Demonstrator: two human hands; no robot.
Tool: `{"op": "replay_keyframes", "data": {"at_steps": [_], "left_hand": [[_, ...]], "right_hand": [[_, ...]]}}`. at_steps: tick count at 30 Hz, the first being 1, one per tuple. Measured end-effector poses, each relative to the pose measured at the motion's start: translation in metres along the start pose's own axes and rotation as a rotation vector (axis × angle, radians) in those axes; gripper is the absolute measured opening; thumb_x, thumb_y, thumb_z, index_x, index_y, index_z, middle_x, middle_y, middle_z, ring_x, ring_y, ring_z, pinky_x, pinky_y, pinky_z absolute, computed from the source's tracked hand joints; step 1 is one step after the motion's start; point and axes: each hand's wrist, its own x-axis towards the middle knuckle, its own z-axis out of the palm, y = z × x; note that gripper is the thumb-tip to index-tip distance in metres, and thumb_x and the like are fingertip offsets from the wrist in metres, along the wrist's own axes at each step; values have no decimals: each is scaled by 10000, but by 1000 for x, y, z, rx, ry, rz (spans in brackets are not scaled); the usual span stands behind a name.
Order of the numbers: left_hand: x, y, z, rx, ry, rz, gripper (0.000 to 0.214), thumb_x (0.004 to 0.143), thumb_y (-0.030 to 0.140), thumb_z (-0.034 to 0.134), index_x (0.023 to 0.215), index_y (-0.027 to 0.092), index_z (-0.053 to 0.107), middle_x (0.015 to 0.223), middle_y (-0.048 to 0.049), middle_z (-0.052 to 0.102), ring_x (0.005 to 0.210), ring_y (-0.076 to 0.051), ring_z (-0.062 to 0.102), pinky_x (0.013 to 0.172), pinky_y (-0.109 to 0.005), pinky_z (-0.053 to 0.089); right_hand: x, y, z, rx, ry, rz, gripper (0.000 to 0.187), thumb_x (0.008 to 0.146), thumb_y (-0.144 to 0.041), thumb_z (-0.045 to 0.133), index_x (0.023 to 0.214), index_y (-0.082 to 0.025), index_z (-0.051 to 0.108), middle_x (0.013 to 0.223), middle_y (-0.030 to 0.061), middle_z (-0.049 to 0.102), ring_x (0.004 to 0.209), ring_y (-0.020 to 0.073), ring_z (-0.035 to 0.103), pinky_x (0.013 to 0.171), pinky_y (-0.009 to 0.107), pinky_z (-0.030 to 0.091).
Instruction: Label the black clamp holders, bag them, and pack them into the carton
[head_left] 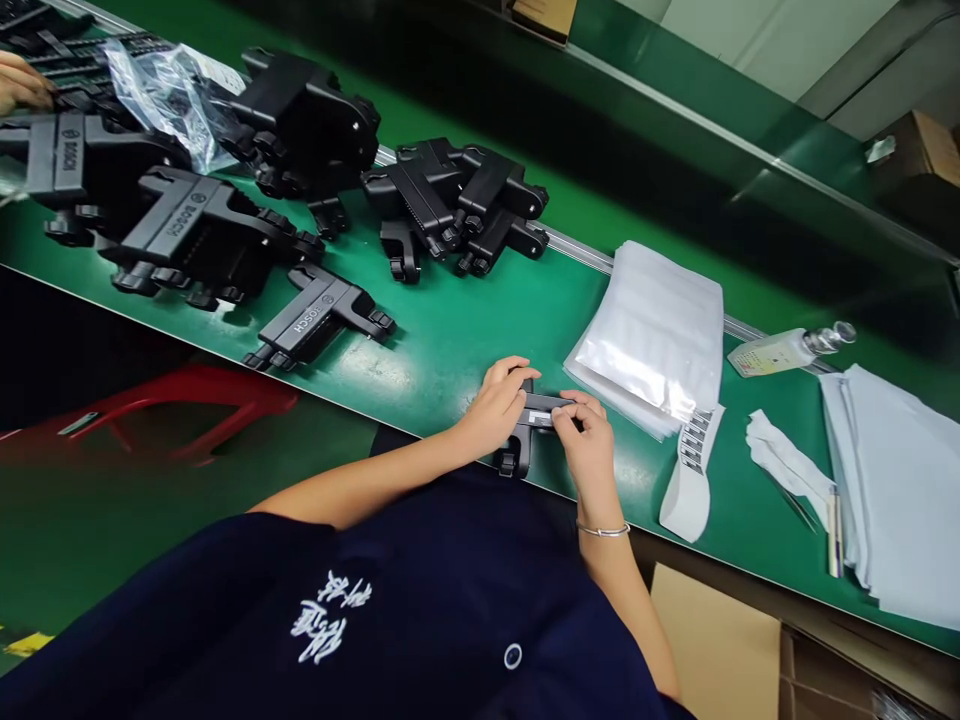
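Note:
A black plastic bracket with knobs lies at the table's front edge, close against my body. My left hand grips its left end, fingers curled over the top. On its upper face is a small white label. My right hand is closed at the bracket's right end, thumb and index finger pinched at the label's end; its other fingers bend behind the bracket. To the left lies a similar bracket marked BOSCH. A curling strip of labels rests to the right of my right hand.
Piled brackets and more brackets stand left and behind. Another person's hand is at the far left. Rightward are clear plastic bags, a pump bottle, a white glove, tweezers and white sheets.

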Motion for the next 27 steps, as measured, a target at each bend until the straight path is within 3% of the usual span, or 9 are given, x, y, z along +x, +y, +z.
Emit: {"op": "replay_keyframes", "data": {"at_steps": [23,27], "left_hand": [[-1,3,0,2,-1,-10,371,926,145,361,1237,200,558,1381,-119,466,1342,-242,429,1154,-453,364],[-5,-3,-8,29,62,119,390,930,187,382,1282,189,551,1411,-131,498,1371,-248,424,1153,-454,360]], "right_hand": [[4,-5,-3,-28,-51,29,255,778,-377,613,579,-219,599,1014,95,655,1087,281,570,990,464,373],[1,-7,0,-93,-48,-20,244,795,-361,603,597,-218,594,997,91,663,1075,278,581,974,457,393]]}}
